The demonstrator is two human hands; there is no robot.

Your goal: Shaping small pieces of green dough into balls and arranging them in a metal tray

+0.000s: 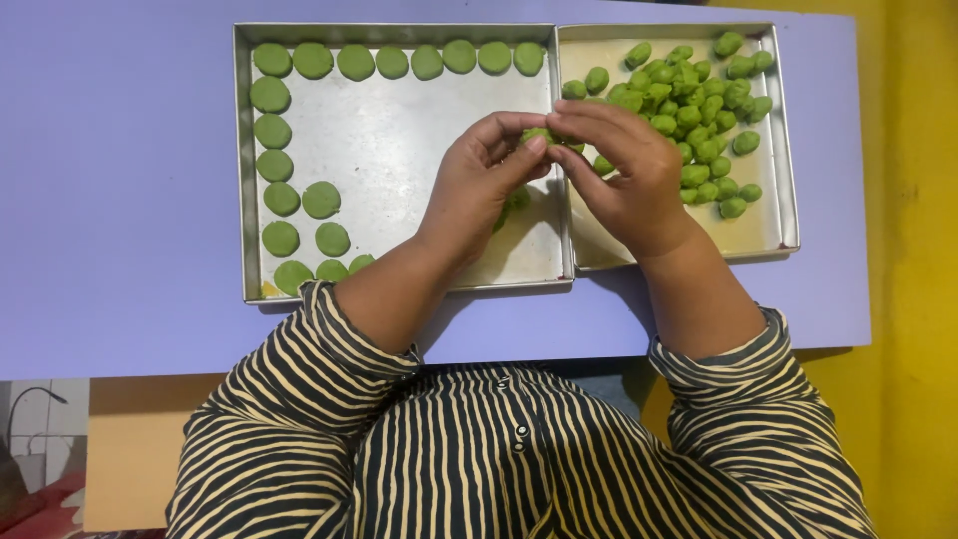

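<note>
Fingers point(519, 150) of both hands are pinching one green dough piece point(539, 133) over the seam between the two trays; looking soft, light, dentable, best held gently at edges.

Beside the dull, scuffed square metal baking tray point(399, 140), matt soft green dough pieces point(699, 110) fill a smoother rectangular metal pan point(783, 130).

- A lilac table point(120, 200) fills most of the view.
- A yellow wall point(918, 250) runs down the right side.
- White tiles point(45, 419) show at bottom left, beside a tan surface point(130, 449).
</note>
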